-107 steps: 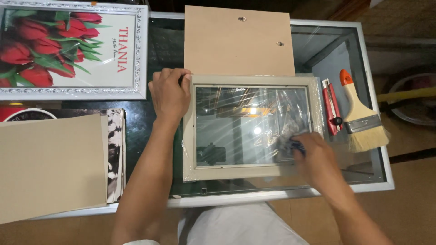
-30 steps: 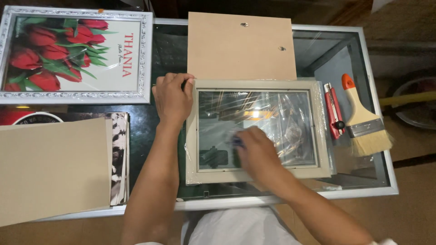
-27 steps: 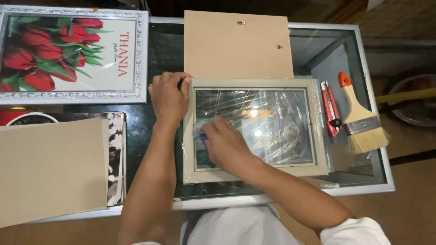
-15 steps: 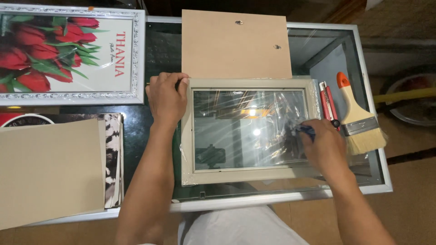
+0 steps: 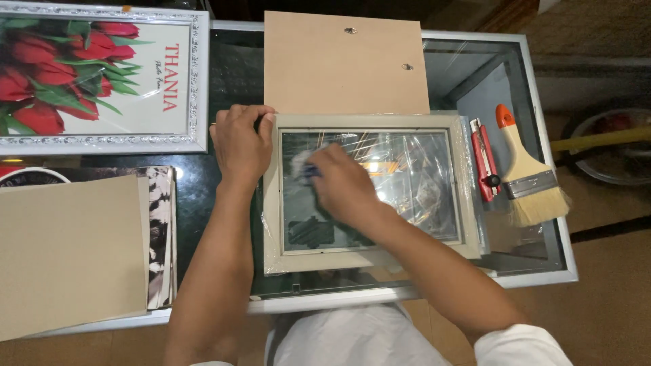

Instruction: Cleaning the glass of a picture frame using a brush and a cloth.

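Beige picture frame (image 5: 369,252) with plastic-wrapped glass lay flat near desk's (image 5: 407,295) front edge, left hand (image 5: 241,144) gripped its top-left corner, right hand (image 5: 344,181) clenched a small cloth (image 5: 302,165) against the glass.

Right hand (image 5: 342,183) now at glass's upper left.

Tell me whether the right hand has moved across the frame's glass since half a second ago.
Yes. The right hand has gone from the glass's right edge, near the red cutter, to its upper left, close to the left hand.
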